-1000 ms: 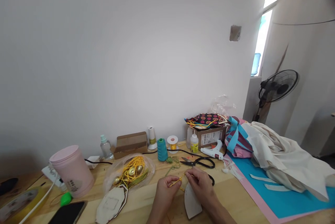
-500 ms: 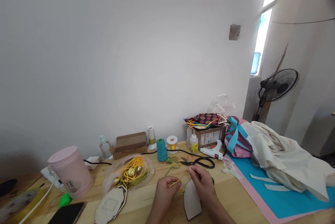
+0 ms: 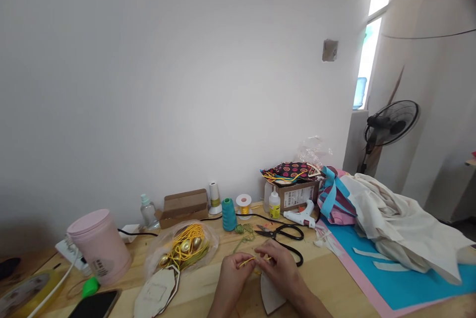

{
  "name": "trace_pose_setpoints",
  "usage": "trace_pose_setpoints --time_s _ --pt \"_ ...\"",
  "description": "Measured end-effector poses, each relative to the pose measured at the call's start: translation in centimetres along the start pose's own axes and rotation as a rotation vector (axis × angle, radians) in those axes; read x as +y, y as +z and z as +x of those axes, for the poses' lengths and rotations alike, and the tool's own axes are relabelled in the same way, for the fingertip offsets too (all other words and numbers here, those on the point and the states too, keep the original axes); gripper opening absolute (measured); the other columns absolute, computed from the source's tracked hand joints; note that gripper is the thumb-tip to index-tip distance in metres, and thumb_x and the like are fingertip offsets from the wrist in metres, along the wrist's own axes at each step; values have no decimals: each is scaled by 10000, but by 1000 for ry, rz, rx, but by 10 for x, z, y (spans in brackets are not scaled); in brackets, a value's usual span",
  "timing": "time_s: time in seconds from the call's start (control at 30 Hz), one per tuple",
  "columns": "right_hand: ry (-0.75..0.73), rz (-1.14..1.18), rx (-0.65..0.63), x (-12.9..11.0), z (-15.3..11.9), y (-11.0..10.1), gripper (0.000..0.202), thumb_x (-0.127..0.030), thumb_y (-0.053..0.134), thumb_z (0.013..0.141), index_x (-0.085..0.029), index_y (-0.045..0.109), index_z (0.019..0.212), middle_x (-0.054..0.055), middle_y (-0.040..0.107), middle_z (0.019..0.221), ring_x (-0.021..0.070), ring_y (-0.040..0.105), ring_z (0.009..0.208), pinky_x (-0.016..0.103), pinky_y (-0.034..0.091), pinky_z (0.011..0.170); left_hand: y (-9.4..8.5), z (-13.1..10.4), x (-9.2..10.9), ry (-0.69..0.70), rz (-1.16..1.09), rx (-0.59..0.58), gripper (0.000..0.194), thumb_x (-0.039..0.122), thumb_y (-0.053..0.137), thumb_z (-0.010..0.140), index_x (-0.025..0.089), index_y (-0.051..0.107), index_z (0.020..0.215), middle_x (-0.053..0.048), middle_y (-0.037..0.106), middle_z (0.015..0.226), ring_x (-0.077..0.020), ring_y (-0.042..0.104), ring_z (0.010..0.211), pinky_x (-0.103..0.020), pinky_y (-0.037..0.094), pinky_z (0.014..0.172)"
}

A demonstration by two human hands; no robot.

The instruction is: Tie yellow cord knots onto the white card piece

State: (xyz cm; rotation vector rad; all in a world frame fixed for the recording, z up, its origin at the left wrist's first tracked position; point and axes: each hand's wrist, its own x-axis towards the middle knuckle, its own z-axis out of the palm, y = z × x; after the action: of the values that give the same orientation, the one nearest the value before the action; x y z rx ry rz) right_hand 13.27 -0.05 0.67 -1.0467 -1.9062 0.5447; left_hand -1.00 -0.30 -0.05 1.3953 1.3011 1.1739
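Observation:
My left hand (image 3: 235, 274) is closed in a pinch on a yellow cord (image 3: 245, 261). Close beside it, my right hand (image 3: 278, 267) also pinches the cord, its fingertips nearly meeting those of the left. Under the right hand lies a curved pale board piece (image 3: 269, 296), partly covered by that hand. Black-handled scissors (image 3: 278, 231) rest just beyond the right hand. A loose tangle of green thread (image 3: 243, 231) lies past the left hand. To the left, a clear plastic bag (image 3: 186, 246) holds yellow cord and several gold beads.
Behind the hands stand a teal thread cone (image 3: 229, 215), a spool of yellow cord (image 3: 243, 205), a glue bottle (image 3: 274, 205) and a glue gun (image 3: 302, 215). Cream fabric (image 3: 405, 223) lies on blue sheets at right. A pink canister (image 3: 99, 246) and a phone (image 3: 95, 304) are at left.
My right hand has moved left and slightly down, closing the gap to my left hand and covering more of the board piece. The view has shifted slightly.

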Motion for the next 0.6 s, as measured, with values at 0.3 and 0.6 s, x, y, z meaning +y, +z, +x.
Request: trace_pose_setpoints --time_s 0.3,0.6 --pt "-15 -167 -33 -4 0 -2 217 -270 395 781 -204 578 687 8 531 651 118 491 618 197 336 547 2 0 2 13 48 28 158 242 584 565 115 668 608 -57 670 604 -195 581 605 -267 446 588" --pt "58 -83 42 2 2 1 227 -264 408 763 -176 549 609 8 525 622 117 480 597 204 335 537 2 -1 1 0 -6 -7 187 275 607 549 108 666 608 -61 666 599 -183 576 576 -246 442 539"
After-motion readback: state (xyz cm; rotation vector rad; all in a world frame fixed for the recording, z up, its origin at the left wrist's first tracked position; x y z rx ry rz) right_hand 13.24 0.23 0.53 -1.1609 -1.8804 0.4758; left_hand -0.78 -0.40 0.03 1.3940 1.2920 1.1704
